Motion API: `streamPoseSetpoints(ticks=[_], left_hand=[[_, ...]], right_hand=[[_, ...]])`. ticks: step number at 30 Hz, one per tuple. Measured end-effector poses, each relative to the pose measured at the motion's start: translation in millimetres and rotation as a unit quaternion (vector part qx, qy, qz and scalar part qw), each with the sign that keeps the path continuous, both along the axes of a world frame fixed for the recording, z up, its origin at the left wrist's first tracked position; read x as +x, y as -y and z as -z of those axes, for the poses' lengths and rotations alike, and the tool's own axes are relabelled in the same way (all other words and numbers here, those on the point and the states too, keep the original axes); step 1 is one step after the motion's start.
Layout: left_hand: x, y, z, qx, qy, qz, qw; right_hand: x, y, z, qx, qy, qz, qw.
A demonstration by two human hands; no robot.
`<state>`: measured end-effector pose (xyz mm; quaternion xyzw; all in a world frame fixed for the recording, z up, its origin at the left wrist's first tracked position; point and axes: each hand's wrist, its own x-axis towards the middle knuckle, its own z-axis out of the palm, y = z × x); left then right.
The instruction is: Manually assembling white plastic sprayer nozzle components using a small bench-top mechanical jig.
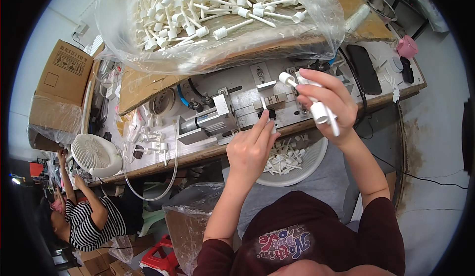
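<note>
My right hand (329,98) is raised at the right of a small metal press fixture. It is closed round several white plastic caps with stems (319,112), and one cap (286,79) sticks out past the fingertips. My left hand (251,150) reaches to the fixture's clamp block (274,100), its fingers drawn together. At its index fingertip is a white plastic stick (263,102), lying at the block; the fingers partly hide its lower end. A pneumatic cylinder (210,120) on a bracket stands left of the block.
A plastic-lined carton (208,60) heaped with white capped stems stands behind the fixture. Below the bench edge, a white basket (316,162) holds more. A phone (363,68) lies at right, a white fan (96,154) at left. Another person (89,216) works farther left.
</note>
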<state>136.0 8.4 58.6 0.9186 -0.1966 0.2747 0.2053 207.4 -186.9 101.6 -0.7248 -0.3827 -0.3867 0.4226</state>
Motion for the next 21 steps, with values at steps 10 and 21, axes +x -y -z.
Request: streamPoseSetpoints(ticks=[10,21], left_hand=[[13.2,-0.8,-17.2,0.030,-0.045,-0.003,0.999],[-8.0,2.4,-40.3,-0.233,-0.108,0.085,0.963]], right_hand=[[-25.6,6.1,1.2,0.240,-0.399,-0.119,0.877],[-40.0,4.8,10.1,0.259,-0.580,-0.150,0.758]])
